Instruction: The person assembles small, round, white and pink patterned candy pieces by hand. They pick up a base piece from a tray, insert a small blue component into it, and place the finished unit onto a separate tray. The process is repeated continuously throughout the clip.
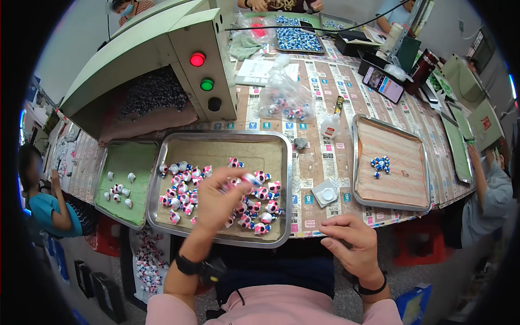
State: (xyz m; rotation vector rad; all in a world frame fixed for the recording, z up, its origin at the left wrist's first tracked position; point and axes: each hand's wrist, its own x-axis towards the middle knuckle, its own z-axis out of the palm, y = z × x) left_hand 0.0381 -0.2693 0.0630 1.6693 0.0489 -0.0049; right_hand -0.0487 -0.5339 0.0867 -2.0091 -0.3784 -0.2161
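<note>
My left hand [219,197] is over a large metal tray [287,189] lined with tan cloth. Its fingers pinch a small figurine [250,179] in white and blue, smeared by motion. Under and around that hand lie many small pink, white and blue figurines [184,187]. My right hand [353,246] hovers at the table's front edge, thumb and forefinger apart, and I see nothing between them. Close beyond it sits a small round white dish [326,194] on a pale square. Farther right, a cloth-lined tray [428,203] holds several blue and white pieces [380,165].
A curved machine [203,32] with red and green lights stands behind the big tray. Left lies a green-lined tray [135,149] with white pieces. Beyond are a plastic bag [287,95], a white bottle [330,126] and a propped phone [383,85]. Co-workers sit around the table.
</note>
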